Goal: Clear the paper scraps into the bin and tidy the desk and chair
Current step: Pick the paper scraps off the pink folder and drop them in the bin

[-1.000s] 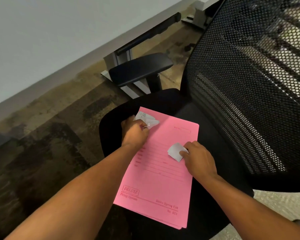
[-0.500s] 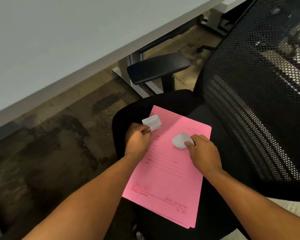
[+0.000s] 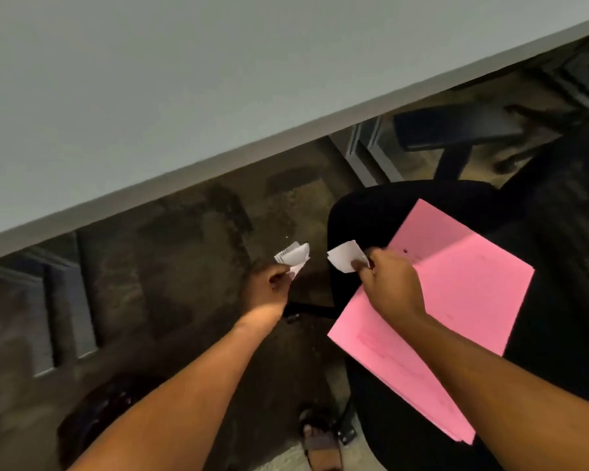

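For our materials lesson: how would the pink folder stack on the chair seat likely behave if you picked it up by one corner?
The pink folder stack is thin, flat card, so it would probably sag. Its layers fan apart at the near corner, so sheets might slide loose. It overhangs the chair seat, so a push could tip it off.

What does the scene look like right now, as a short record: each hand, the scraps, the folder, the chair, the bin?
left hand: shut on a white paper scrap, held over the floor beside the chair
right hand: pinches a second white scrap above the seat's front edge
pink folder: lies flat on the chair seat, one corner overhanging the front
desk: grey top, bare in the part shown
bin: not in view
image: motion-blurred
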Demonstrator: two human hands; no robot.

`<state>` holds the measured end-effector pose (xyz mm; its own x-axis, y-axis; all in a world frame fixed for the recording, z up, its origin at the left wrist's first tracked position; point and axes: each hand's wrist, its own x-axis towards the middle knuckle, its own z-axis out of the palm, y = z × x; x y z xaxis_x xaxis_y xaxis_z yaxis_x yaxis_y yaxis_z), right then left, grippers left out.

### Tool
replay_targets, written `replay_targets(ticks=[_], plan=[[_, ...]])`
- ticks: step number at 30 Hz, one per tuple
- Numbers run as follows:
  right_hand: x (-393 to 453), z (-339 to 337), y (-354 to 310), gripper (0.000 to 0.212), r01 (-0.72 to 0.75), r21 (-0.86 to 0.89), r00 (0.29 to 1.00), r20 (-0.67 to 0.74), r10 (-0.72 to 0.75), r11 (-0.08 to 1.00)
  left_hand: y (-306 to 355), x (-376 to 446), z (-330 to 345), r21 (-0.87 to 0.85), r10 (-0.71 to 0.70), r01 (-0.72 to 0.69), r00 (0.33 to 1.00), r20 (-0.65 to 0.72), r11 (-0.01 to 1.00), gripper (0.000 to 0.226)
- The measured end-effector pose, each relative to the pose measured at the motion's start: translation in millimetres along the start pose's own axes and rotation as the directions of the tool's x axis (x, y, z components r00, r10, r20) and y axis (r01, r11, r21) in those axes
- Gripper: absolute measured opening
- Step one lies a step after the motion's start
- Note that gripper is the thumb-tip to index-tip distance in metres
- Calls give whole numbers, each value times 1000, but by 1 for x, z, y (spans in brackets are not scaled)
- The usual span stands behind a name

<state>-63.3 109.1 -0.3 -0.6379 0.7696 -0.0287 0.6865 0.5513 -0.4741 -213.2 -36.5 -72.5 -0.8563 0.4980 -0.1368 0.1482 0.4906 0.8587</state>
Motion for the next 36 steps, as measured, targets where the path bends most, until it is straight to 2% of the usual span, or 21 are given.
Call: replay_targets(ticks=[3,7,10,17,21,24,28,33,36], plan=[[-3,26,-35,32,49,-8,997,64,-48,999,-28,-9,-46,30,-14,16,998,-67,999,12],[-17,61,-75,32,154,24,982,107,-156,988,-61,-30,-101,105,-18,33,989,-147,994,11],[-34,95,-106,34,268,7,945,194,-264,963,-91,-49,-138,103,-109,127,981,-158,987,13],[-78,180,-177,45,381,-146,848,449,-282,913,-158,-111,-206,70,-233,262,931,-280,962,13],[-116,239,-211,41,501,-103,758,532,-377,860,-215,-159,-238,131,-301,364,887,-349,922,16],[-145,279,-228,40,520,-68,705,596,-383,851,-252,-192,-254,166,-380,461,850,-364,872,18],[-183,334,-248,35,596,-6,598,670,-439,803,-301,-221,-269,104,-507,590,760,-407,801,23],[-213,382,-256,26,681,-41,574,650,-499,731,-352,-231,-276,44,-599,682,669,-440,730,26],[-228,412,-260,27,644,9,551,688,-472,765,-377,-233,-276,42,-624,715,636,-453,698,24]])
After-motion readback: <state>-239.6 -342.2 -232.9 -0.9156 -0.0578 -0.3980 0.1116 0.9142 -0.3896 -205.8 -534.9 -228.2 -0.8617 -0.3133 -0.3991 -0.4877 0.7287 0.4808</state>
